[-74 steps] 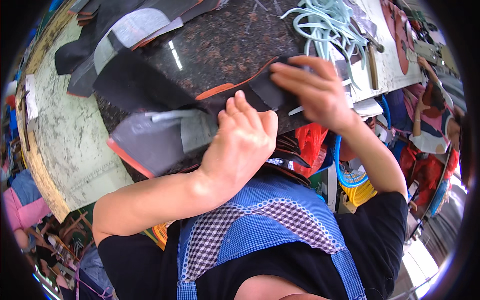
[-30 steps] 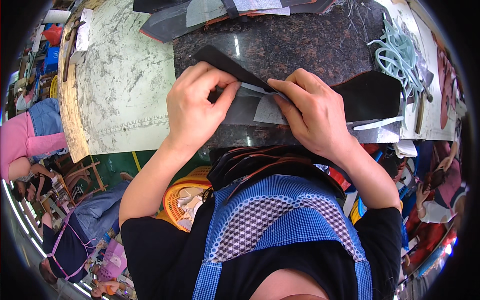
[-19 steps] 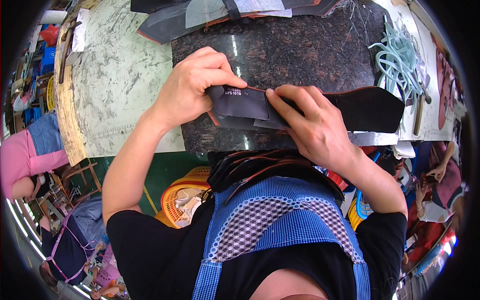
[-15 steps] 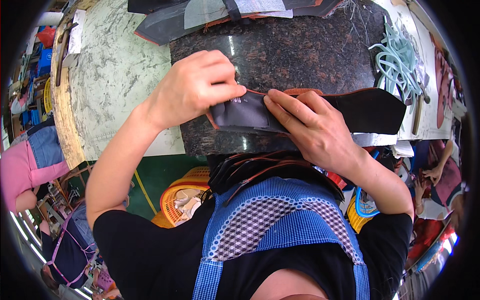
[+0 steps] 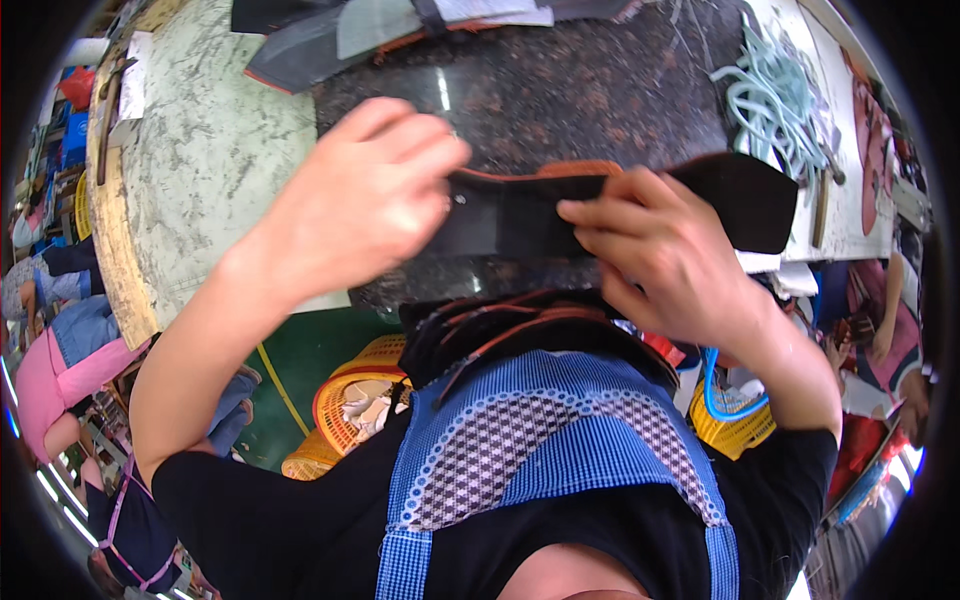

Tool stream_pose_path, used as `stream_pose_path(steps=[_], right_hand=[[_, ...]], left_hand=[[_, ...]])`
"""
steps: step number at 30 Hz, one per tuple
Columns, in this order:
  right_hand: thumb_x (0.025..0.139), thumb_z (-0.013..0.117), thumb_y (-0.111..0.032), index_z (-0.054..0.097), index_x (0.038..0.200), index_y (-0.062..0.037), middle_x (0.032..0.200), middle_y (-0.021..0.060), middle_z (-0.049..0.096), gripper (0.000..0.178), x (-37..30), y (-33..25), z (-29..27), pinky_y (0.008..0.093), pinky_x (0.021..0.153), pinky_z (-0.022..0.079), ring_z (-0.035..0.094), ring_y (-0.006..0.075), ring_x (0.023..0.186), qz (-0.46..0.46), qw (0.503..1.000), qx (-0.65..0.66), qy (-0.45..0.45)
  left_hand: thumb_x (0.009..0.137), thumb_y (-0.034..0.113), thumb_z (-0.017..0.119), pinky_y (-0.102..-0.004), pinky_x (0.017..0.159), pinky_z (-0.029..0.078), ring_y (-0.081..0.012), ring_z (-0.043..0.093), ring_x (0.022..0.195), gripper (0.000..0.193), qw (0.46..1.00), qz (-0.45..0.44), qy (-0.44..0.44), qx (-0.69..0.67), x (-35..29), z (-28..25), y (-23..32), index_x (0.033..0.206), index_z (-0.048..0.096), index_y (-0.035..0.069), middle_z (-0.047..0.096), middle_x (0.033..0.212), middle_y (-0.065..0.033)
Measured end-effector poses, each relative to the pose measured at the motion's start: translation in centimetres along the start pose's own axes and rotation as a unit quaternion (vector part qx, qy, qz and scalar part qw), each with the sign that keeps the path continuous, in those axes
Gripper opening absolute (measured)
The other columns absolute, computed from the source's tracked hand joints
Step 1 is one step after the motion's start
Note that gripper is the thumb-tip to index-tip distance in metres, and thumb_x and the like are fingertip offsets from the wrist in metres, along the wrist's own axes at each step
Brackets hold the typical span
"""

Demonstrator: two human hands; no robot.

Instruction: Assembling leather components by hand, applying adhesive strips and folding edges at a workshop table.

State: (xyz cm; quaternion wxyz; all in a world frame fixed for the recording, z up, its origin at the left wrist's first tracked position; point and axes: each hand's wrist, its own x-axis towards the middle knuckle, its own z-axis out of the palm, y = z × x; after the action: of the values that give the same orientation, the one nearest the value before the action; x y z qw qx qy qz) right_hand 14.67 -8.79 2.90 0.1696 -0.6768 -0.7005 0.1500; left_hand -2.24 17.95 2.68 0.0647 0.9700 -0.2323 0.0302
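A long black leather-like piece (image 5: 540,215) with orange-brown edges lies across the dark speckled stone slab (image 5: 570,100) in front of me. My left hand (image 5: 370,190), blurred by motion, is curled at its left end, and the fingers hide that end. My right hand (image 5: 670,250) has bent fingers on the piece right of its middle, with the thumb below its near edge. A wider, angular end of the piece sticks out beyond the right hand. Below the slab edge, a stack of similar dark pieces (image 5: 470,335) rests against my blue checked apron (image 5: 560,380).
More dark pieces with grey patches (image 5: 380,30) lie at the slab's far edge. Pale blue-green cords (image 5: 775,110) are heaped at the right. An orange basket (image 5: 335,400) holds scraps below left; a yellow basket (image 5: 735,430) stands below right. Other people are on both sides.
The grey lining and print seen at the left end are now mostly out of sight. My left hand has shifted over that end; the right hand's fingers have slid right and curled more.
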Motion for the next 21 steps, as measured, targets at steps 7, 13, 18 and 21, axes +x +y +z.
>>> stream_pose_path(steps=[7, 13, 18, 21], right_hand=[[0.075, 0.075, -0.007, 0.078, 0.1, -0.0016, 0.122, 0.0076, 0.074, 0.026, -2.1, 2.6, 1.2, 0.0453, 0.1, 0.055, 0.065, 0.0334, 0.112, -0.016, 0.99, 0.138, 0.022], [0.082, 0.077, -0.011, 0.062, 0.1, -0.0032, 0.097, 0.0145, 0.064, 0.024, -2.1, 0.2, 0.3, 0.0487, 0.078, 0.055, 0.066, 0.039, 0.092, 0.023, 0.997, 0.033, 0.065], [0.083, 0.075, -0.013, 0.06, 0.101, -0.004, 0.092, 0.0148, 0.063, 0.024, -5.3, -8.5, -1.2, 0.0456, 0.068, 0.056, 0.069, 0.0359, 0.084, -0.024, 0.991, 0.134, -0.007], [0.083, 0.077, -0.019, 0.064, 0.103, -0.0046, 0.099, 0.0148, 0.067, 0.027, -7.5, -8.1, 8.0, 0.0413, 0.068, 0.062, 0.072, 0.0328, 0.089, 0.007, 0.996, 0.058, -0.073]], left_hand=[[0.078, 0.01, 0.077, -0.0424, 0.1, 0.057, -0.0296, 0.07, 0.113, 0.039, 0.984, -0.018, 0.094, -0.15, 3.1, 3.6, 6.4, 0.117, 0.074, 0.003, 0.073, 0.12, -0.0111], [0.09, 0.009, 0.081, -0.0379, 0.103, 0.057, -0.0274, 0.073, 0.115, 0.034, 0.973, -0.03, 0.139, -0.182, 4.6, -1.2, 2.8, 0.124, 0.075, 0.006, 0.076, 0.125, -0.0116], [0.102, 0.009, 0.073, -0.0302, 0.103, 0.053, -0.0133, 0.069, 0.118, 0.022, 0.833, -0.265, 0.458, -0.161, -3.4, -4.7, -1.8, 0.124, 0.076, 0.006, 0.077, 0.123, -0.003], [0.1, 0.009, 0.073, -0.0287, 0.091, 0.055, -0.0153, 0.072, 0.1, 0.019, 0.897, -0.232, 0.341, -0.16, 0.0, -1.3, 0.1, 0.119, 0.078, 0.006, 0.076, 0.107, -0.0054]])
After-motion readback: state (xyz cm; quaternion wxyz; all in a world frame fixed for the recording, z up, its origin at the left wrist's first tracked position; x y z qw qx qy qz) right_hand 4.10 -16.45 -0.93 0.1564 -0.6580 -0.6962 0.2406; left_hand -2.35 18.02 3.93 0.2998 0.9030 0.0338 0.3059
